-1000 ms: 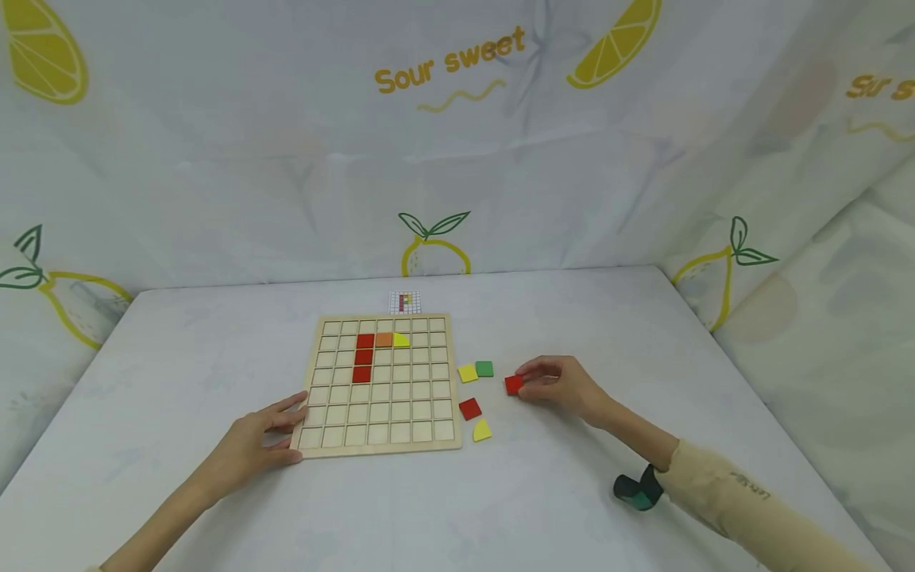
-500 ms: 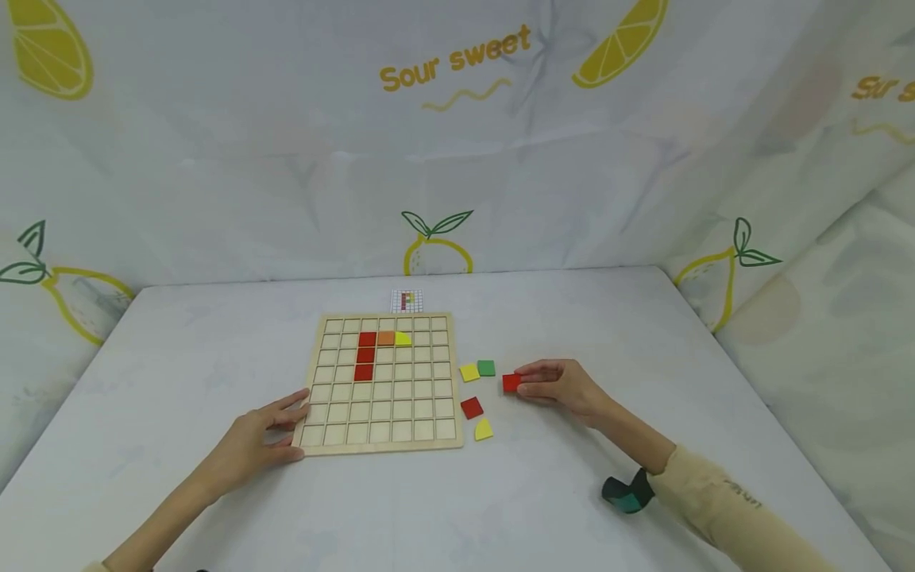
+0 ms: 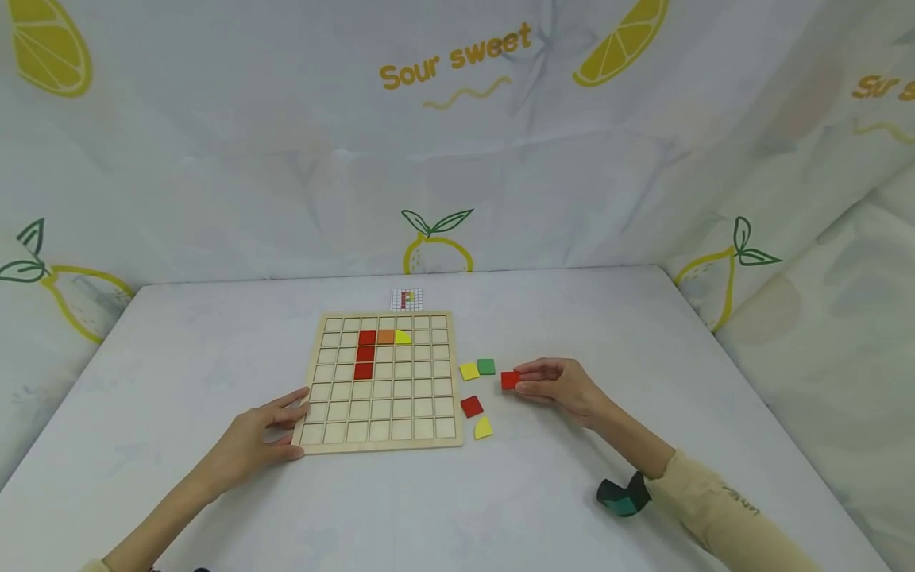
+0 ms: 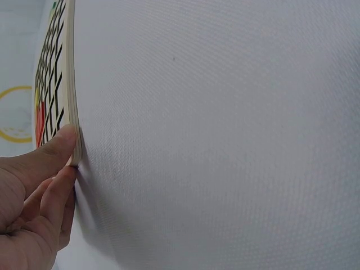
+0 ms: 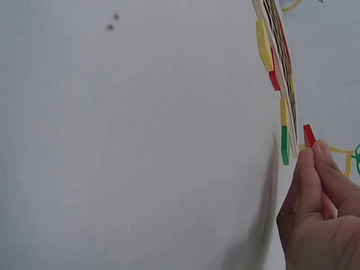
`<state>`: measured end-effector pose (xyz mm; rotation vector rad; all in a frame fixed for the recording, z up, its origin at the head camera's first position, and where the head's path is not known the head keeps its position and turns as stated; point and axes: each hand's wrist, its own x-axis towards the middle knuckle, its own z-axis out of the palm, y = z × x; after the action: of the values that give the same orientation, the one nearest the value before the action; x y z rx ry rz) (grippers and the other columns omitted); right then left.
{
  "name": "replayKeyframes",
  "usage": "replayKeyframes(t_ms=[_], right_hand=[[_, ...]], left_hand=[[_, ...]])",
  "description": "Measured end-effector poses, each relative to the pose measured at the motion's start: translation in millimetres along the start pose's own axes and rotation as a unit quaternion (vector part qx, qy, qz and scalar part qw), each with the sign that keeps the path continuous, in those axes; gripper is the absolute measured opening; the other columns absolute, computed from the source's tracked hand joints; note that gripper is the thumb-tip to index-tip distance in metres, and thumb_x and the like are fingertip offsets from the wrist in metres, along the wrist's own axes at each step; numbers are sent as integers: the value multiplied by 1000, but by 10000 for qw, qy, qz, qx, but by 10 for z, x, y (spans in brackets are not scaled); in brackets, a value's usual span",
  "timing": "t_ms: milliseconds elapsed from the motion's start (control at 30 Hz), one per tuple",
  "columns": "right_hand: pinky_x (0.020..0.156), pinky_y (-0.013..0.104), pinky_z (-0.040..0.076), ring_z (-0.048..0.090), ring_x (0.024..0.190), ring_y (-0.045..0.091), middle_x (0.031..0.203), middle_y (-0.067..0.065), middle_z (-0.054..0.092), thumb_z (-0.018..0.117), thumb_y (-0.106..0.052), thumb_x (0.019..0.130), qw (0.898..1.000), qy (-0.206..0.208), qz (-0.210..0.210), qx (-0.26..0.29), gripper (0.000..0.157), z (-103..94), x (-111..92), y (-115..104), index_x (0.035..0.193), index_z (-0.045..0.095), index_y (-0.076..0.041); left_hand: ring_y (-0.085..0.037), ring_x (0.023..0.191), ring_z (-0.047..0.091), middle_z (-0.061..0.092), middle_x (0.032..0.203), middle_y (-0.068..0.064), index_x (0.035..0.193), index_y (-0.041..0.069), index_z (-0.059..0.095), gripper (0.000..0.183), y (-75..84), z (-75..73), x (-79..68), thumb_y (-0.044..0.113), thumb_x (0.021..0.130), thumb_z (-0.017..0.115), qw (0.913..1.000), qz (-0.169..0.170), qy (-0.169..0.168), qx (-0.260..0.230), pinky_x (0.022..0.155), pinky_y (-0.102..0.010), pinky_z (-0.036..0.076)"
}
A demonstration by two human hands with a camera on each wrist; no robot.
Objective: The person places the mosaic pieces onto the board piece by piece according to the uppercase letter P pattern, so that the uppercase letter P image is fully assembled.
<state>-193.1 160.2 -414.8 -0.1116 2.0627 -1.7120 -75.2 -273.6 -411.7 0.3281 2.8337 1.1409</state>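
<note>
My left hand (image 3: 253,445) holds the near-left corner of a wooden grid board (image 3: 368,452), thumb and fingers on either side of the corner. In the left wrist view the thumb (image 4: 53,152) touches the board's edge. Three red tiles (image 3: 365,354) stand in a column in the grid, with an orange tile (image 3: 386,337) and a yellow quarter-round tile (image 3: 403,338) beside the top one. Right of the board, my right hand (image 3: 561,389) pinches a red square tile (image 3: 510,380) between thumb and fingertips. In the right wrist view this red tile (image 5: 309,135) sticks out past the fingertips.
Beside the board lie a yellow square tile (image 3: 469,371), a green tile (image 3: 486,366), a red tile (image 3: 472,407) and a yellow quarter-round tile (image 3: 483,427). A small pattern card (image 3: 407,299) lies behind the board. White cloth walls enclose the table.
My right hand has shifted very slightly left with the red tile, which has turned a little straighter. My left hand stays at the board's corner; the tiles in the grid are unchanged.
</note>
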Motion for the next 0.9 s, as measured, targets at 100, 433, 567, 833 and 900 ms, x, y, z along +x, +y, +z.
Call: replayKeyframes(t_ms=[100, 433, 567, 833, 900], right_hand=[[85, 29, 54, 65, 93, 13, 110, 11, 65, 68, -2, 88, 9997, -14, -81, 250, 40, 29, -9, -9, 123, 55, 14], [83, 30, 55, 65, 94, 16, 118, 15, 64, 71, -6, 86, 9995, 263, -117, 155, 41, 109, 25, -22, 122, 59, 9], [81, 31, 56, 66, 94, 17, 120, 17, 62, 70, -5, 87, 9994, 248, -49, 247, 41, 152, 41, -43, 123, 58, 9], [76, 33, 57, 66, 93, 18, 118, 14, 63, 71, -7, 86, 9993, 184, 17, 330, 42, 292, 88, -103, 124, 58, 6], [76, 34, 57, 67, 93, 20, 118, 14, 64, 71, -6, 86, 9992, 155, 20, 362, 41, 333, 100, -115, 124, 58, 6]], left_hand=[[-25, 102, 61, 43, 145, -19, 125, -12, 57, 62, 5, -2, 1, 8, 72, 82, 10000, -24, -15, -33, 74, -20, 54], [-24, 103, 61, 43, 145, -19, 125, -12, 57, 62, -28, 4, 4, 10, 71, 82, 10000, 51, 1, -85, 74, -20, 54], [-21, 102, 61, 43, 144, -18, 125, -11, 57, 62, -37, 1, 5, 9, 71, 82, 10000, 52, 6, -59, 73, -19, 54], [-26, 105, 60, 43, 145, -18, 125, -10, 57, 62, -22, -2, -2, 9, 72, 82, 9999, 51, 2, -92, 76, -20, 54], [-27, 105, 60, 43, 145, -18, 125, -11, 57, 63, -18, -2, -1, 10, 72, 82, 9999, 67, 2, -83, 76, -21, 55]])
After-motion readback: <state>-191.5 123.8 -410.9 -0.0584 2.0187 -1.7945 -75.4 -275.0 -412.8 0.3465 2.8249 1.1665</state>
